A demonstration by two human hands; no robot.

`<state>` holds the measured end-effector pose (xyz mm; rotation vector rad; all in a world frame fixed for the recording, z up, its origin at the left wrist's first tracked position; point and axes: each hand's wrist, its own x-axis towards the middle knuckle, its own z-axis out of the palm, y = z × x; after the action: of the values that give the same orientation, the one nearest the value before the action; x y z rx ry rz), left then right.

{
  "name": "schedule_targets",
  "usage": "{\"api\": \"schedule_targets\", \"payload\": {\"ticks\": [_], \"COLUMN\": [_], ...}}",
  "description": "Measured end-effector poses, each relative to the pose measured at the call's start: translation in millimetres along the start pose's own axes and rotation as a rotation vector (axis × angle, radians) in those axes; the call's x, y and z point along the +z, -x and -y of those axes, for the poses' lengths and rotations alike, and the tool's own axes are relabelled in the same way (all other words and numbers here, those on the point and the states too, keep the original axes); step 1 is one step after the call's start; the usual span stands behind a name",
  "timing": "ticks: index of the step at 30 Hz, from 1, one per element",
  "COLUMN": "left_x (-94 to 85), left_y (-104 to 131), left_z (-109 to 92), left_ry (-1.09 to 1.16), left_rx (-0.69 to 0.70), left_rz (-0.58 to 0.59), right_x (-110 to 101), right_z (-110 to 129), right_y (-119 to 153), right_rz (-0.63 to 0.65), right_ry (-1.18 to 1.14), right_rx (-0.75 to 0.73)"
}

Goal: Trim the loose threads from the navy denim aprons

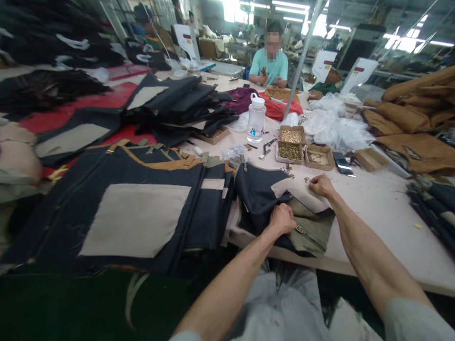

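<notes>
In front of me a sewn piece of dark navy cloth (258, 187) lies at the table edge, with a beige panel (304, 196) and an olive section (311, 222) that bears a small brass-coloured buckle (300, 229). My left hand (283, 219) is closed on the cloth where navy meets olive. Past the far edge of the beige panel, my right hand (322, 185) has its fingertips pinched low at the tabletop. Small metal rings (306, 180) lie just beside those fingertips. Whatever the pinch holds is too small to make out.
Boxes of brass hardware (289, 152), a water bottle (256, 118) and a phone (343, 164) stand beyond the cloth. Stacked navy panels (142, 170) fill the left, brown cloth (412, 109) the right. A co-worker (270, 61) sits opposite; another person's arm (19, 151) shows far left.
</notes>
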<state>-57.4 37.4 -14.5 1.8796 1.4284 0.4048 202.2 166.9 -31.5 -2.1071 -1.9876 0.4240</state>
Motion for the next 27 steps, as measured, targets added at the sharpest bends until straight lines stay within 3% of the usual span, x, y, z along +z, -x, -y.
{"api": "schedule_targets", "payload": {"ticks": [4,8,12,15,18,22,27], "left_x": [-4.2,-8.7,-5.6,-2.5,-1.8,-1.7,-0.2], "left_y": [3,6,7,5,2,2,5], "left_z": [-3,-1,5,7,6,7,5], "left_ry": [-0.027,0.061,0.219,0.199,0.141,0.124,0.128], "left_rx": [0.072,0.06,0.046,0.057,0.06,0.067,0.054], "left_rz": [0.01,0.129,0.162,0.117,0.097,0.081,0.064], "right_x": [-6,-29,-41,-22,9,32,34], "right_z": [12,31,59,75,77,71,69], "right_y": [5,27,100,167,205,207,195], "right_rz": [-0.003,-0.079,-0.312,-0.19,-0.098,-0.047,0.008], "right_ry": [0.037,0.047,-0.155,-0.296,-0.221,-0.141,-0.18], "right_rx": [0.023,0.007,-0.154,-0.314,-0.406,-0.436,-0.382]}}
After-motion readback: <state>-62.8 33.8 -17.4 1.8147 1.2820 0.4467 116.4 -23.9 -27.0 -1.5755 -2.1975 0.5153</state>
